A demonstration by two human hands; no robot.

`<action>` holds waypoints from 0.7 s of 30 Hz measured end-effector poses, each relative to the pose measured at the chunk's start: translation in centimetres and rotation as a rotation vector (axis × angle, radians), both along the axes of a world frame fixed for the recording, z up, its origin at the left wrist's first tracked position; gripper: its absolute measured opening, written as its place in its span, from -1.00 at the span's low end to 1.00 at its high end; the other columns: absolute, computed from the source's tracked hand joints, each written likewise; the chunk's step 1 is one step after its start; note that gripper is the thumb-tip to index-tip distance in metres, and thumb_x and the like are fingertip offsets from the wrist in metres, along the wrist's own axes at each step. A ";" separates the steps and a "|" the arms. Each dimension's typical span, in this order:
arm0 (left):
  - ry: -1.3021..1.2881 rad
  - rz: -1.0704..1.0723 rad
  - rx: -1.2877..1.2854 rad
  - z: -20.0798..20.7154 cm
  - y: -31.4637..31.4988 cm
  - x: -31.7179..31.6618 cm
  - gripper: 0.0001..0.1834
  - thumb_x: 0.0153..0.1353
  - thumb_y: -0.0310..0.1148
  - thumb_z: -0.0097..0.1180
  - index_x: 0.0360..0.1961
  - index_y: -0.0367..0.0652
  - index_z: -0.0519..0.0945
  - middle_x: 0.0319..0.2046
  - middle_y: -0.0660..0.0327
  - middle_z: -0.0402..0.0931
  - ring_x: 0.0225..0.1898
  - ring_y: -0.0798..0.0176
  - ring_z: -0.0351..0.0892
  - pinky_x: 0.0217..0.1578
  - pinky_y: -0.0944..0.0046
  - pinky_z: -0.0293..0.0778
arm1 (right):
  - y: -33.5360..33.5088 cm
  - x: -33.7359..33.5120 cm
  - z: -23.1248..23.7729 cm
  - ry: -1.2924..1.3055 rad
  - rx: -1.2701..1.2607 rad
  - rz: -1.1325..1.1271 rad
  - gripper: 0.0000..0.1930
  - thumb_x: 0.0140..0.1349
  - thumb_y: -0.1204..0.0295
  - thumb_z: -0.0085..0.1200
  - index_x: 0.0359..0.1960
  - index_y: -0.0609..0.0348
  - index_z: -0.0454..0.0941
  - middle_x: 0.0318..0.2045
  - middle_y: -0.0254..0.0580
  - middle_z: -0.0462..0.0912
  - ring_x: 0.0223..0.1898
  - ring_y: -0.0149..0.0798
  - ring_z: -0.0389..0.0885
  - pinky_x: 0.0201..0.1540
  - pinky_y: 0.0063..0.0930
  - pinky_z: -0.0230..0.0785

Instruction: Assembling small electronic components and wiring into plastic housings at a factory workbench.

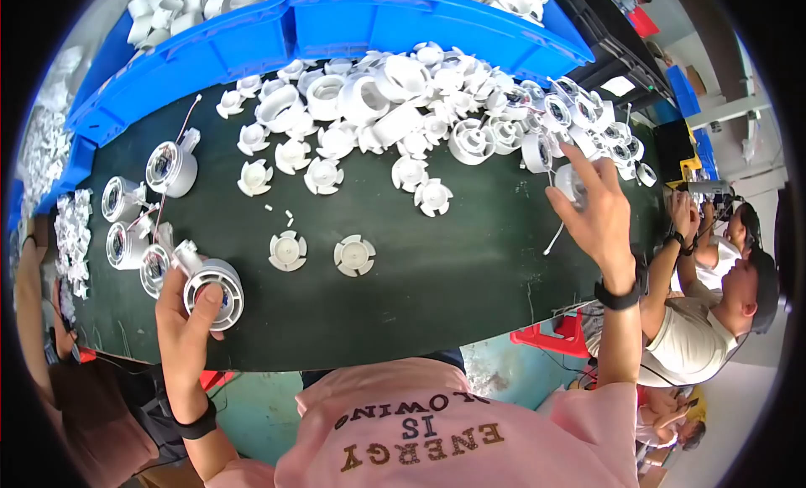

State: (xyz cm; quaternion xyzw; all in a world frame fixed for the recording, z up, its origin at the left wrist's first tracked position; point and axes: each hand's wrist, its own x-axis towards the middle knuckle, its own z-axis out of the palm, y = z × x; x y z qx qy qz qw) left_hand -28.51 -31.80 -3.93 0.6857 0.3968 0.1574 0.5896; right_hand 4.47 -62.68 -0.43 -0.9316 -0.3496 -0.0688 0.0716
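A white round housing (227, 280) is over the left side of the dark table (437, 295), gripped between the left hand's (183, 322) thumb and fingers; the right hand (600, 215), fingers parted, reaches beside the heaped wired units (557, 112), contact unclear. A quick lift could drag neighbouring parts if loose leads (554, 238) snag. Counted: one held housing, four wired housings (175, 179) alongside, two finned discs (354, 255) nearest the person.

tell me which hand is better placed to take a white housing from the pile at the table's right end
Likely the right hand: it is spread open at the near edge of that pile, while the left hand grips a round white housing on the opposite side.
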 end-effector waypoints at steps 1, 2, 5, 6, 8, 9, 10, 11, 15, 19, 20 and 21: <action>0.019 -0.035 0.006 -0.3 0.7 -0.2 -0.54 0.20 -0.21 0.19 0.01 -0.29 0.44 -0.39 0.30 0.53 -0.49 0.56 0.47 -0.65 0.58 0.33 | 0.3 -1.1 0.9 0.040 0.098 0.034 -0.43 0.00 0.28 0.34 0.07 0.07 0.44 -0.33 -0.24 0.48 -0.39 -0.26 0.47 -0.31 -0.50 0.34; 0.039 -0.070 0.014 -0.6 1.2 -0.2 -0.56 0.20 -0.20 0.18 -0.01 -0.31 0.46 -0.39 0.30 0.54 -0.48 0.57 0.47 -0.65 0.58 0.32 | 0.6 -1.8 0.8 0.040 0.089 0.032 -0.43 0.00 0.28 0.34 0.07 0.07 0.44 -0.33 -0.24 0.48 -0.39 -0.26 0.47 -0.31 -0.50 0.34; 0.031 -0.021 0.116 -1.8 1.9 -0.2 -0.55 0.24 -0.19 0.16 -0.01 -0.34 0.48 -0.41 0.31 0.54 -0.49 0.58 0.44 -0.64 0.57 0.30 | 2.1 -3.2 -0.5 0.799 0.621 0.208 -0.40 0.01 0.16 0.39 -0.02 0.11 0.32 -0.28 -0.36 0.48 -0.38 -0.44 0.47 -0.33 -0.48 0.40; 0.031 0.020 0.193 -2.2 2.1 -0.2 -0.55 0.25 -0.19 0.15 0.01 -0.34 0.47 -0.42 0.32 0.54 -0.50 0.58 0.42 -0.63 0.57 0.29 | 2.5 -3.3 -1.2 0.924 0.635 0.159 -0.33 -0.06 0.20 0.44 -0.01 0.11 0.25 -0.24 -0.30 0.48 -0.30 -0.37 0.57 -0.26 -0.49 0.46; 0.026 0.008 0.180 -2.1 2.2 -0.1 -0.59 0.24 -0.26 0.16 0.02 -0.31 0.46 -0.33 0.28 0.53 -0.51 0.54 0.36 -0.57 0.50 0.26 | 4.2 -4.1 -1.9 1.109 0.732 0.119 -0.33 -0.06 0.26 0.44 0.00 0.10 0.23 -0.20 -0.26 0.47 -0.21 -0.28 0.62 -0.20 -0.46 0.51; 0.062 0.114 0.613 -2.0 1.4 0.3 -0.60 0.22 -0.31 0.17 0.02 -0.29 0.46 -0.28 0.24 0.51 -0.50 0.50 0.34 -0.54 0.47 0.25 | 4.7 -4.1 -2.8 1.118 0.763 0.139 -0.33 -0.03 0.28 0.42 0.03 0.10 0.22 -0.16 -0.22 0.47 -0.18 -0.24 0.63 -0.17 -0.42 0.53; 0.103 0.221 1.046 -1.9 0.6 0.6 -0.62 0.21 -0.36 0.18 0.02 -0.27 0.46 -0.22 0.21 0.49 -0.49 0.46 0.32 -0.52 0.43 0.24 | 5.3 -4.2 -3.5 1.041 0.773 0.189 -0.41 0.04 0.25 0.37 0.01 0.13 0.28 -0.15 -0.22 0.48 -0.20 -0.26 0.61 -0.14 -0.43 0.49; 0.073 0.231 1.055 -1.6 -0.5 0.4 -0.62 0.17 -0.45 0.17 0.02 -0.25 0.45 -0.16 0.15 0.45 -0.47 0.38 0.31 -0.49 0.39 0.24 | 6.1 -4.7 -3.5 0.925 0.728 0.203 -0.47 0.08 0.23 0.34 -0.03 0.15 0.32 -0.18 -0.24 0.49 -0.21 -0.31 0.58 -0.12 -0.46 0.45; -0.093 -0.299 0.850 -0.6 -5.6 2.6 -0.46 -0.08 -0.42 0.26 0.02 -0.25 0.50 0.03 -0.06 0.38 0.00 -0.15 0.41 0.01 0.03 0.33 | 6.7 -4.9 -4.6 0.890 0.793 0.196 -0.61 0.18 0.19 0.24 -0.14 0.19 0.42 -0.29 -0.30 0.52 -0.24 -0.44 0.48 -0.11 -0.56 0.33; 0.082 -0.461 0.872 -2.5 -8.1 5.3 -0.32 -0.09 -0.29 0.31 0.13 -0.15 0.43 0.26 -0.15 0.10 0.28 -0.33 0.05 0.13 -0.21 0.12 | 6.8 -4.8 -6.2 0.777 0.810 0.156 -0.60 0.26 0.19 0.14 -0.08 0.25 0.39 -0.28 -0.29 0.52 -0.26 -0.46 0.45 -0.15 -0.59 0.32; 0.080 -0.483 0.878 -3.1 -8.6 5.8 -0.30 -0.10 -0.27 0.32 0.14 -0.14 0.42 0.26 -0.16 0.08 0.29 -0.34 0.02 0.12 -0.23 0.13 | 7.1 -5.1 -6.4 0.776 0.798 0.160 -0.60 0.26 0.19 0.14 -0.08 0.25 0.39 -0.28 -0.29 0.52 -0.26 -0.46 0.45 -0.15 -0.59 0.32; 0.048 -0.478 0.846 -3.1 -9.3 6.1 -0.30 -0.12 -0.27 0.33 0.13 -0.14 0.42 0.26 -0.16 0.09 0.29 -0.33 0.03 0.13 -0.23 0.13 | 7.2 -5.3 -6.8 0.649 0.786 0.216 -0.57 0.28 0.20 0.11 -0.02 0.29 0.36 -0.21 -0.20 0.51 -0.20 -0.40 0.46 -0.09 -0.52 0.32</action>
